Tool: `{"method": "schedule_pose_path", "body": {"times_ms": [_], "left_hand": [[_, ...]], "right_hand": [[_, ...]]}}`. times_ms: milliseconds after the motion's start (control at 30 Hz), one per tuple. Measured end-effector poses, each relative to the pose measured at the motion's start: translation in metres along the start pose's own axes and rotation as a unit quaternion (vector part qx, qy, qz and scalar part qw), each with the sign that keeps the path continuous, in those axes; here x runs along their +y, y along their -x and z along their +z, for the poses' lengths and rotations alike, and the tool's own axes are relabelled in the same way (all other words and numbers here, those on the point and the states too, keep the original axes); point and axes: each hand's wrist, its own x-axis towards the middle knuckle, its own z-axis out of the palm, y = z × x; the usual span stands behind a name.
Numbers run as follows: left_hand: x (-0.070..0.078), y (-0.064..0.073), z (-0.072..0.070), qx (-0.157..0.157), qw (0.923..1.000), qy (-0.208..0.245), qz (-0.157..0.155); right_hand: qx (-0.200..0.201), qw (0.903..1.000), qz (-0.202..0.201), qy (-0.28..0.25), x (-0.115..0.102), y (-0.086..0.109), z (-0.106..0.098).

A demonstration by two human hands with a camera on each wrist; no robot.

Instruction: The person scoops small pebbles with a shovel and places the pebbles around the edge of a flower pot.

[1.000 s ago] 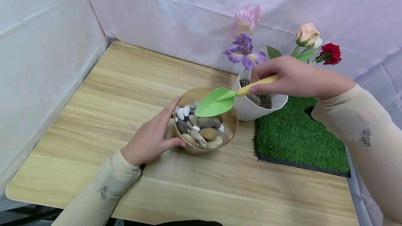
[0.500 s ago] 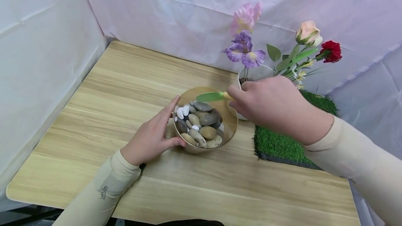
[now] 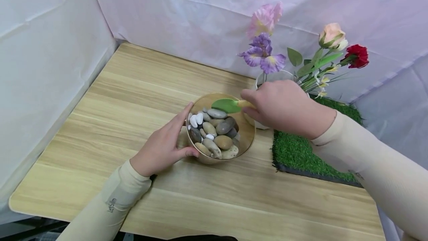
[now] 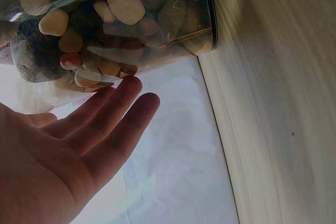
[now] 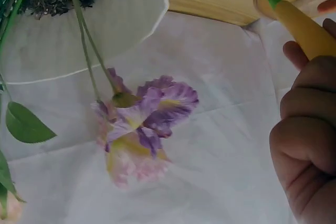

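A clear, amber-tinted round container (image 3: 248, 137) stands on the table, partly filled with grey, tan and white pebbles (image 3: 223, 142). My left hand (image 3: 162, 146) rests against its left side, thumb at the near side; the left wrist view shows fairly straight fingers (image 4: 107, 121) touching the wall. My right hand (image 3: 287, 107) grips a small trowel by its yellow handle (image 5: 304, 27). The trowel's green blade (image 3: 224, 105) is in the container's mouth, over the pebbles at the far side. Whether the blade touches them I cannot tell.
Right behind the container is a white flowerpot (image 5: 131, 19), mostly hidden by my right hand in the head view. It holds soil, a purple iris (image 3: 264, 53) and other flowers. A green turf mat (image 3: 297, 155) lies at the right. White cloth (image 3: 184, 18) hangs behind the table.
My right hand has come down and toward the container, turning the trowel so its blade shows narrower and sits lower at the far side. My left hand stays on the container.
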Motion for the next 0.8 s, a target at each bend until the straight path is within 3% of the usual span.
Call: {"method": "schedule_pose_path", "body": {"times_ms": [200, 533, 800], "left_hand": [[0.000, 0.000, 0.000, 0.001, 1.0000, 0.001, -0.003], [0.001, 0.001, 0.000, 0.003, 1.0000, 0.000, -0.004], [0.001, 0.001, 0.000, -0.001, 1.0000, -0.005, -0.008]], "right_hand": [[-0.016, 0.9950, 0.002, -0.098, 0.024, -0.005, 0.007], [-0.072, 0.9725, 0.033, -0.219, 0.044, -0.009, 0.008], [-0.127, 0.9284, 0.121, -0.328, 0.057, -0.005, 0.011]]}}
